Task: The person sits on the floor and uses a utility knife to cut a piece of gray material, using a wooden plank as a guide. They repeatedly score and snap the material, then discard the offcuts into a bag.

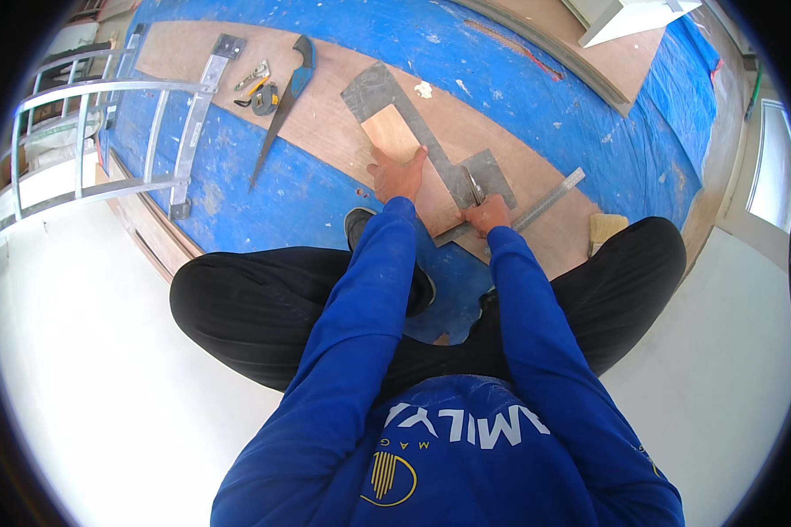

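My left hand spans a pale wooden piece, with thumb and fingers at its opposite edges, pressing it down. Under and beside that piece lies a long grey strip on a brown board. Closed around a slim, shiny tool, my right hand is at the strip's right edge, close to my left hand; the tool's exact kind is hard to make out. A square grey piece sits just beyond my right hand. To its right, a metal ruler lies slanted across the board.
A handsaw, a tape measure and a small yellow-and-grey tool lie on the board's left part. An aluminium ladder is at the left. Blue sheeting covers the floor. A wide brush rests by my right knee.
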`<act>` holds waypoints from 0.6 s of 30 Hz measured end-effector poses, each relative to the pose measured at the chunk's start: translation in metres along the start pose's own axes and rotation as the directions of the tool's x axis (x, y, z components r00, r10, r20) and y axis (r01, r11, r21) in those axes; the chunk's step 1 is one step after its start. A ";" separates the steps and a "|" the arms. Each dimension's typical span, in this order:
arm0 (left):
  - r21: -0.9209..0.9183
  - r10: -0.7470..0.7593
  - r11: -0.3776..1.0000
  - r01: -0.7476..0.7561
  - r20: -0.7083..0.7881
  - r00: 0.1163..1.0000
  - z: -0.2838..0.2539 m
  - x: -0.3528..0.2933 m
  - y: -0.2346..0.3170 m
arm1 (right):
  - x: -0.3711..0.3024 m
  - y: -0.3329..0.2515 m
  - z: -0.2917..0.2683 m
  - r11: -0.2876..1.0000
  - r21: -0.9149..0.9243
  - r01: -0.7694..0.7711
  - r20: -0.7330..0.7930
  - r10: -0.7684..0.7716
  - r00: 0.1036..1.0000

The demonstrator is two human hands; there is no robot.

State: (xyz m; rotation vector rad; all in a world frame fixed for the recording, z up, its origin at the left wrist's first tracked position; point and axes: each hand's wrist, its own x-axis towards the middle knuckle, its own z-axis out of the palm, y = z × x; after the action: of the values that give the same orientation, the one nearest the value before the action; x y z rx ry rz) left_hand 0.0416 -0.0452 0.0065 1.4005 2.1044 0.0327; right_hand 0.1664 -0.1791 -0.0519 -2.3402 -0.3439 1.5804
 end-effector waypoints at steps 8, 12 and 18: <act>0.306 0.459 0.883 -0.356 -0.406 0.790 0.031 0.043 -0.024 | 0.009 0.011 0.007 0.997 0.035 0.070 -0.052 -0.068 0.996; 0.364 0.504 0.854 -0.370 -0.412 0.759 0.055 0.056 -0.038 | -0.027 -0.026 -0.010 0.998 -0.055 0.028 0.071 -0.024 0.997; 0.362 0.451 0.877 -0.314 -0.399 0.798 0.055 0.051 -0.029 | -0.027 -0.077 -0.013 0.754 -0.258 0.604 -0.087 -0.641 0.762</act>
State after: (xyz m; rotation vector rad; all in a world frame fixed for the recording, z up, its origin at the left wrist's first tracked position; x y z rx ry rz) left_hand 0.0310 -0.0316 -0.0725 2.1697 2.2168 0.2817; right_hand 0.1665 -0.1182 0.0045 -2.1344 -1.1735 1.0399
